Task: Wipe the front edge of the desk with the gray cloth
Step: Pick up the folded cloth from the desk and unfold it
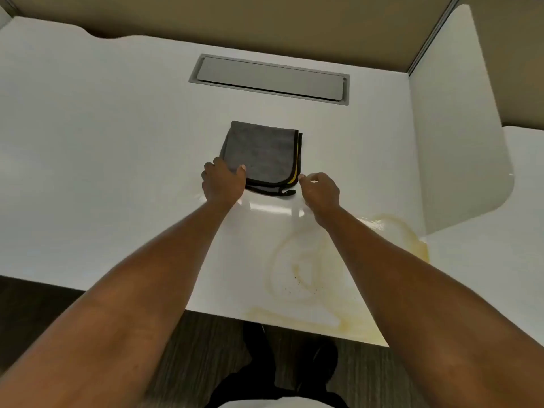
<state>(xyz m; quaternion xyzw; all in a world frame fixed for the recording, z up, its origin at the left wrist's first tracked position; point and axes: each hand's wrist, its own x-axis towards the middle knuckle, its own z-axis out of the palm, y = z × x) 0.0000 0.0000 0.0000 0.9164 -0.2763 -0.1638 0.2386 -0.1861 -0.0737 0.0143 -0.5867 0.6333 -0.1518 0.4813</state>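
A folded gray cloth (262,151) with black trim and a yellow stripe lies flat in the middle of the white desk (103,142). My left hand (224,184) rests on the cloth's near left corner, thumb on top of the fabric. My right hand (319,189) sits just right of the cloth's near right corner, fingers curled, touching or nearly touching the edge. Yellowish dried stains (306,278) spread over the desk near its front edge (294,322), between and under my forearms.
A gray cable-tray lid (270,79) is set into the desk behind the cloth. A white divider panel (453,128) stands at the right, with another desk surface beyond. Beige partition walls close off the back. Dark carpet and my legs show below the front edge.
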